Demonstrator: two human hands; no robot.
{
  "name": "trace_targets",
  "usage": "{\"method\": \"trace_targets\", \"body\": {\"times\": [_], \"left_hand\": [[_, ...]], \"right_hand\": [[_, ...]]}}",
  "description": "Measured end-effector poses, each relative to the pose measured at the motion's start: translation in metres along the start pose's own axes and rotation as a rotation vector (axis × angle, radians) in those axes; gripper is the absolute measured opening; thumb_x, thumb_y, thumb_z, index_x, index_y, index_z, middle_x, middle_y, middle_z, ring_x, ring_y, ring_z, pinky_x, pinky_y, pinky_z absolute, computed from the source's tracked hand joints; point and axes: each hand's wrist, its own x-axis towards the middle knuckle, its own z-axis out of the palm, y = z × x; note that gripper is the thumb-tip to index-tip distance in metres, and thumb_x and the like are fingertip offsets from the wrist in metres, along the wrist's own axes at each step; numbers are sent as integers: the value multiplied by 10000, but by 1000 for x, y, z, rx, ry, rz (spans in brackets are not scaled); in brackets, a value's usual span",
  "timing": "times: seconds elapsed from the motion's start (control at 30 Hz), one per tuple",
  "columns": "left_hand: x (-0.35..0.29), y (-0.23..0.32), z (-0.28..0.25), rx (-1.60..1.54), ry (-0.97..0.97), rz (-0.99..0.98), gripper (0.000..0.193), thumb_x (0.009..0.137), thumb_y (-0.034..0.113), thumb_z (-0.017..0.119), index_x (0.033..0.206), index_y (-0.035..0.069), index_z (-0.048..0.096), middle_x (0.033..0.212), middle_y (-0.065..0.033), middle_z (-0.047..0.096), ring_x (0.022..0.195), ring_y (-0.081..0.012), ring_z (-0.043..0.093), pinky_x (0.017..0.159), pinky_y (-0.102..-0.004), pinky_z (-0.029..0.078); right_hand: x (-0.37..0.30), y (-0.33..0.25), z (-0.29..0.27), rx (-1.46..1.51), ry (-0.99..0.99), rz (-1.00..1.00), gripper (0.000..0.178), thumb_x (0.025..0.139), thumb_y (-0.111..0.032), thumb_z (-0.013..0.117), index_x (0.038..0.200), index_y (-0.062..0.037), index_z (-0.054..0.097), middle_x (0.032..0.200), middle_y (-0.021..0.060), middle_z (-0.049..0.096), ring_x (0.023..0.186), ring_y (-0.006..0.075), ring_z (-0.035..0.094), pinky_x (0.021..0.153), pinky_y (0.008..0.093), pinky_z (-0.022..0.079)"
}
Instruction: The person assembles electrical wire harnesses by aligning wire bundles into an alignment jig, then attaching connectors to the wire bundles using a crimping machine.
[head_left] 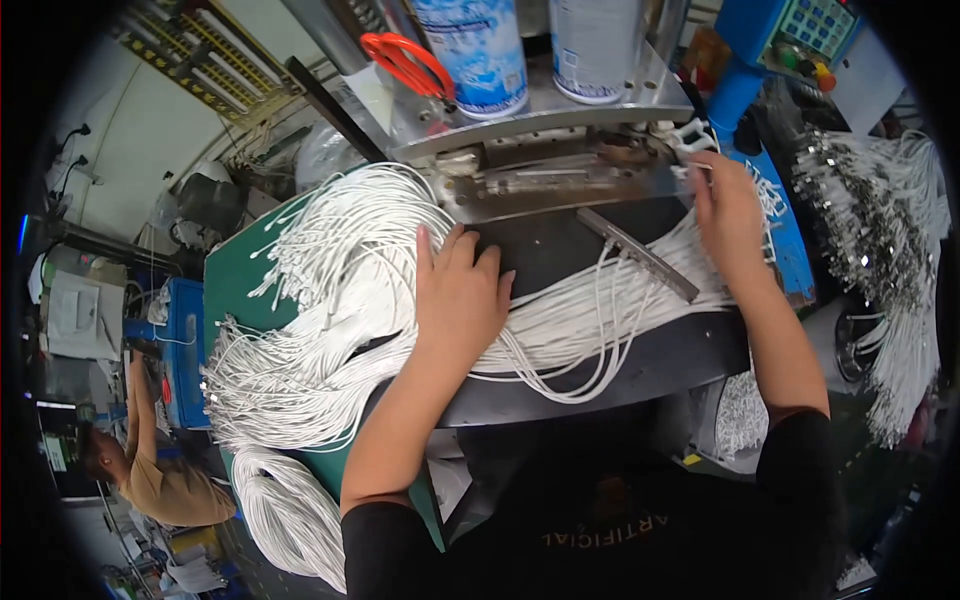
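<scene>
My left hand [458, 292] lies with fingers stretched and a little apart, over the inner edge of a big looped bundle of white cables [350, 290]. My right hand [732, 212] is at the right end of a metal fixture [560, 190], thumb and fingers drawn together near small white pieces; what sits between the fingertips is too small to name. More white cables [570, 320] run between my two hands across the black work surface [540, 243]. A slotted metal bar [638, 255] lies slantwise over them.
Two spray cans [470, 60] and red-handled scissors [405, 65] are on the metal housing behind. A blue control box [805, 30] stands at the back right. Cable bundles with metal ends [870, 220] hang at the right. Another person [165, 475] works at the far left.
</scene>
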Motion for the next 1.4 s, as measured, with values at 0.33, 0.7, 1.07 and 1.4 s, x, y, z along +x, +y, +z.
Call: {"method": "trace_targets", "body": {"times": [0.33,0.7,1.07,1.4], "left_hand": [[21,89,45,-698,-250,319,109,878,151,671,876,43,660,913,-130,607,886,-334,613,834,-484,493],[134,27,126,-532,109,-187,238,902,195,575,840,-10,679,816,-232,677,788,-378,676,744,-449,549],[133,-9,166,-10,338,-354,416,909,367,561,1073,27,736,1202,-217,658,1152,-442,601,916,-526,502],[149,3,158,60,-108,-384,583,986,465,395,1425,118,559,1598,-154,360,1451,-517,266,1076,-772,171]], "right_hand": [[-63,-20,9,68,-421,119,245,975,-190,621,1114,8,658,1033,199,669,989,364,633,851,429,502],[133,62,211,-185,-144,-274,445,953,-372,608,1303,-96,624,1332,164,622,1236,339,570,1078,403,425],[135,45,219,-47,-355,-197,498,906,-406,666,1289,-88,643,1359,163,606,1256,320,540,1090,402,413],[148,71,243,64,-298,-271,416,953,-338,612,1282,-84,636,1317,167,631,1215,326,576,1058,398,438]]}}
